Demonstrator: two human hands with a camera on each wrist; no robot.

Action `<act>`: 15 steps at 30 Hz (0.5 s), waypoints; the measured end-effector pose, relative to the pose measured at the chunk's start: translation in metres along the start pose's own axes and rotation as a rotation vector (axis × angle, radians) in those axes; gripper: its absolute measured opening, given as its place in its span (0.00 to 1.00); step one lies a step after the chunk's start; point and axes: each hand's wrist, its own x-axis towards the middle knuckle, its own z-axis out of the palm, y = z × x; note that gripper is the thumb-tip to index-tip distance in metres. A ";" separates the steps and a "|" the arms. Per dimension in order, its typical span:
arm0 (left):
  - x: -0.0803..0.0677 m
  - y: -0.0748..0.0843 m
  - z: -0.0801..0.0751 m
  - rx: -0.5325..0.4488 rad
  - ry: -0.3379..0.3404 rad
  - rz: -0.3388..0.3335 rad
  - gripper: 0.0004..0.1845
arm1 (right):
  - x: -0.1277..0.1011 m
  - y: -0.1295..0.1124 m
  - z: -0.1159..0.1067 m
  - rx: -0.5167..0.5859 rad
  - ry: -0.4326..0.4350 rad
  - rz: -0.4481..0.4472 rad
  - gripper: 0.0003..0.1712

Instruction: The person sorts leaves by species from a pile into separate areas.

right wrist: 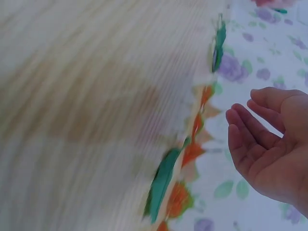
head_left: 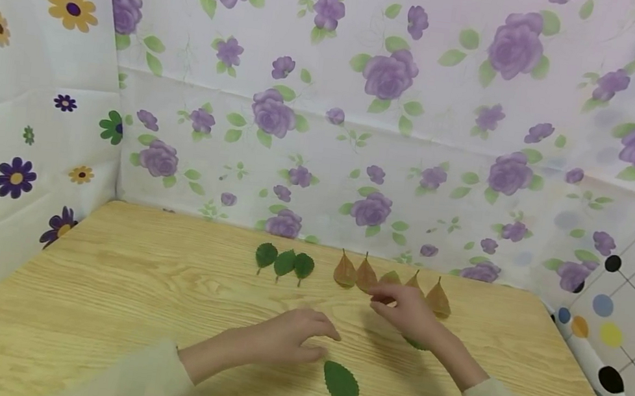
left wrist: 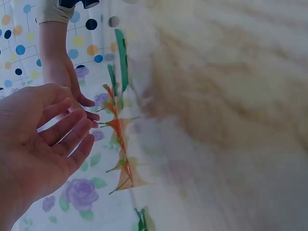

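Note:
My left hand (head_left: 298,338) hovers over the table with fingers loosely bent and nothing in them. Just in front of its thumb lies a large green leaf (head_left: 341,382) with a toothed edge. The right hand (head_left: 407,309) is farther back, its relaxed fingers overlapping a row of brownish-orange leaves (head_left: 438,298) in the head view. Its palm (right wrist: 276,159) shows bare in the right wrist view. Under the right wrist, another green leaf (head_left: 416,344) is mostly hidden. Part of the brownish-orange row is covered by the right hand.
Three small round green leaves (head_left: 284,263) stand side by side at the back of the wood-grain table (head_left: 126,281). A flowered sheet (head_left: 319,179) hangs behind the table. Patterned cloths border the left and right sides, the right one dotted (head_left: 616,333).

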 end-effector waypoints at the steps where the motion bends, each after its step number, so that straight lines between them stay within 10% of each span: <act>1: 0.000 0.001 0.002 0.002 -0.008 -0.003 0.14 | -0.004 0.003 -0.002 -0.008 0.005 -0.001 0.15; 15: 0.001 0.007 0.012 0.011 -0.083 0.001 0.17 | -0.056 0.040 -0.016 -0.132 -0.064 0.050 0.16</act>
